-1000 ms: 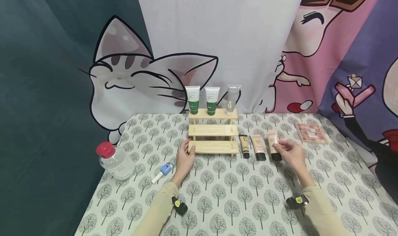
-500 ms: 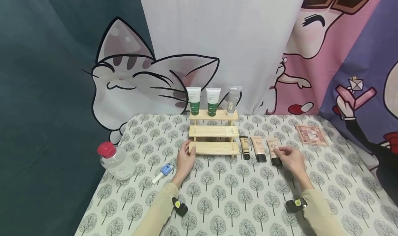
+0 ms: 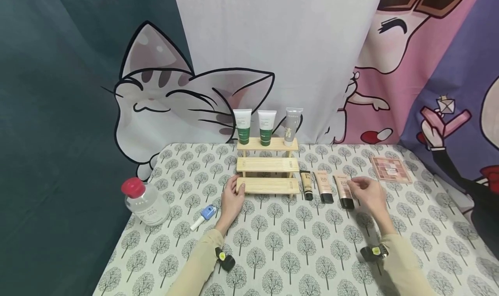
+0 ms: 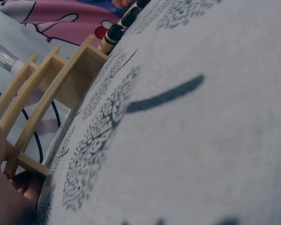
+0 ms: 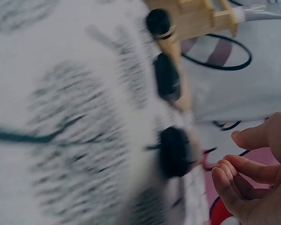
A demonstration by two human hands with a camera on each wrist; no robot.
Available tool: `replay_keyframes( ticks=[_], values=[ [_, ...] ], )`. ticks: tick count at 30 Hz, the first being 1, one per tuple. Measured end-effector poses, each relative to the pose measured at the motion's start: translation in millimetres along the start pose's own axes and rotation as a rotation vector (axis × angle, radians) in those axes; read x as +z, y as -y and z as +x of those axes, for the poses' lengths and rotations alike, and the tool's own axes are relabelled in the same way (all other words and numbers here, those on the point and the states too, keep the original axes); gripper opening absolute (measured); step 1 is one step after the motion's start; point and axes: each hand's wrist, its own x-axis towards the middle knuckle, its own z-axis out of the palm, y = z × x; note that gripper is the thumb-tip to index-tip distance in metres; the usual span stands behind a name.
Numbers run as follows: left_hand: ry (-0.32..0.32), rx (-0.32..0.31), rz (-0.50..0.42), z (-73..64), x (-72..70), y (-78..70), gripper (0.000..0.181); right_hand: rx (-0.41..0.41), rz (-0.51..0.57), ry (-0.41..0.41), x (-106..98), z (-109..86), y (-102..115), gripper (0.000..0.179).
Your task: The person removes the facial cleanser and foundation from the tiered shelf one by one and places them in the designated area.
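A three-tier wooden stand (image 3: 269, 184) has my left hand (image 3: 232, 197) at the left end of its lowest step. The thumb lies on the front and the fingers curl behind, gripping it. My right hand (image 3: 368, 194) is just right of the rightmost pink BB cream tube (image 3: 343, 187), which lies flat with its black cap towards me. In the right wrist view a gap shows between thumb and fingers (image 5: 227, 180), and nothing is held. A second BB cream tube (image 3: 323, 183) and a smaller yellow-and-black tube (image 3: 307, 183) lie to its left.
Two green-and-white tubes (image 3: 266, 127) and a grey tube (image 3: 290, 125) stand on the top step. A pink palette (image 3: 391, 169) lies at right. At left are a red-capped clear bottle (image 3: 148, 205) and a blue-and-white nail-polish-like bottle (image 3: 204, 216).
My right hand has let go of the rightmost BB cream tube and drawn slightly right. That tube lies a little nearer to me than before. My left hand keeps its grip on the stand.
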Motion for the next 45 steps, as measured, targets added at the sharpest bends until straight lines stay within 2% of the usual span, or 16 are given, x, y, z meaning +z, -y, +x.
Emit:
replay_keyframes(
  ticks=[3,11,16,21,32,37,45],
  values=[
    [0.000,-0.002,-0.004,-0.1,-0.5,-0.1,0.046,-0.037,0.010,-0.015,-6,4.9,13,0.039],
    [-0.009,-0.001,0.005,-0.3,-0.5,-1.4,0.046,-0.129,0.190,0.020,-13,19.2,58,0.039],
    [-0.005,0.000,0.003,-0.2,-0.1,-2.2,0.046,-0.132,0.253,0.031,-8,27.4,85,0.040],
    [-0.003,0.005,0.008,-2.1,-0.8,-2.2,0.045,-0.156,0.274,0.033,1,37.9,110,0.038],
    [-0.017,0.017,0.019,-1.5,-0.1,-0.8,0.045,-0.195,0.344,0.093,22,61.1,152,0.041],
    [-0.016,0.018,0.020,-0.5,0.2,-1.5,0.044,-0.194,0.408,0.111,32,68.1,167,0.043],
    [-0.005,0.007,0.025,-1.2,0.6,2.4,0.046,-0.153,0.506,0.065,54,72.0,178,0.047]
  ],
)
